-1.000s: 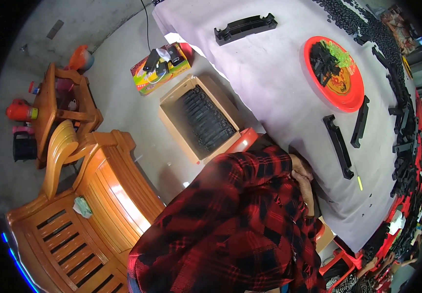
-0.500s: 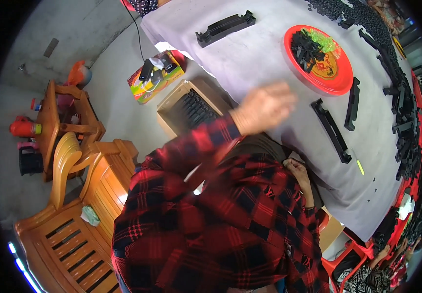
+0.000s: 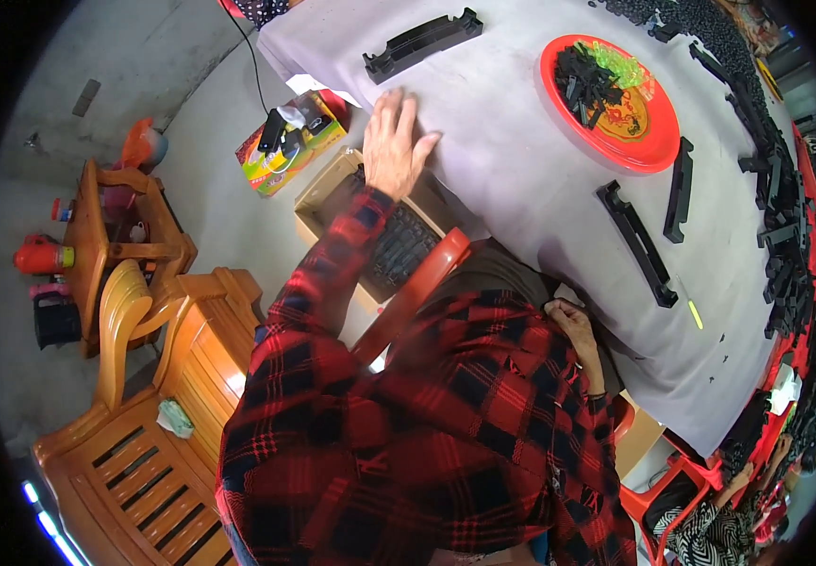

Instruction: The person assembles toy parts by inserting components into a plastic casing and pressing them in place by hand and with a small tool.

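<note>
The left hand [image 3: 397, 141] lies flat on the near edge of the desk [image 3: 521, 189], which has a grey cloth over it. The fingers [image 3: 391, 106] are spread out and hold nothing. The nearest thing to this hand is a long black plastic part [image 3: 422, 42]. It lies just past the fingertips, farther up the desk and a little to the right. It does not touch the hand. Its long side runs across the desk, from the lower left up to the upper right, so the hand faces its long side and not an end.

The right hand [image 3: 578, 330] is down by the person's chest, at the red and black checked shirt [image 3: 427, 443]. It looks curled, but I cannot tell if it holds anything. It is well apart from the long black part, so the left hand is much nearer.

Farther right on the desk is a round red plate [image 3: 658, 151] with small black and green bits on it. Two more long black parts [image 3: 636, 243] lie just below the plate. Under the desk edge sits a cardboard box [image 3: 318, 193] of black pieces.
</note>
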The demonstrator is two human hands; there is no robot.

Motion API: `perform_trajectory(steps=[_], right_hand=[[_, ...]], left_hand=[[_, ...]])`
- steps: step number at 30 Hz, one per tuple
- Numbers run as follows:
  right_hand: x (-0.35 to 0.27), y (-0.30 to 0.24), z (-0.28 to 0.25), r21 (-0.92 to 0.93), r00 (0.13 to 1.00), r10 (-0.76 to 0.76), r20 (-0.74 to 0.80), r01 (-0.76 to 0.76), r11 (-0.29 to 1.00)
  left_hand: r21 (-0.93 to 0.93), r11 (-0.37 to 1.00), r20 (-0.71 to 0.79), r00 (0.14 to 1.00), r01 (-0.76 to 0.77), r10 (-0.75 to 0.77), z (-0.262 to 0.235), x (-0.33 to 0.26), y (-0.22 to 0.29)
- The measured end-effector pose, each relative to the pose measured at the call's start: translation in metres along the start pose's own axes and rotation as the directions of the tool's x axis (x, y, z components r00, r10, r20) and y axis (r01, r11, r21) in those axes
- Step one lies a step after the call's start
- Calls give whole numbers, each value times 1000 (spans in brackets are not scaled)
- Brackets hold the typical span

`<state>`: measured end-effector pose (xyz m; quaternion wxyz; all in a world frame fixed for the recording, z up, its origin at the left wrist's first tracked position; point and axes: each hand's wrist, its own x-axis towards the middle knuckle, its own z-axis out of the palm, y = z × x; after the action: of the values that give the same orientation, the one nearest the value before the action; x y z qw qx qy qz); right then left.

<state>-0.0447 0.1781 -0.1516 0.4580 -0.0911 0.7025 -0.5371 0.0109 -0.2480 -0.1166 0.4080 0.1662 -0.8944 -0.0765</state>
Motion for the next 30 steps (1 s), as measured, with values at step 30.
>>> perform_trajectory(steps=[30], right_hand=[[5, 12, -9, -174, 998, 7, -56, -17, 985]], left_hand=[[108, 994, 140, 990, -32, 16, -3, 12, 6]])
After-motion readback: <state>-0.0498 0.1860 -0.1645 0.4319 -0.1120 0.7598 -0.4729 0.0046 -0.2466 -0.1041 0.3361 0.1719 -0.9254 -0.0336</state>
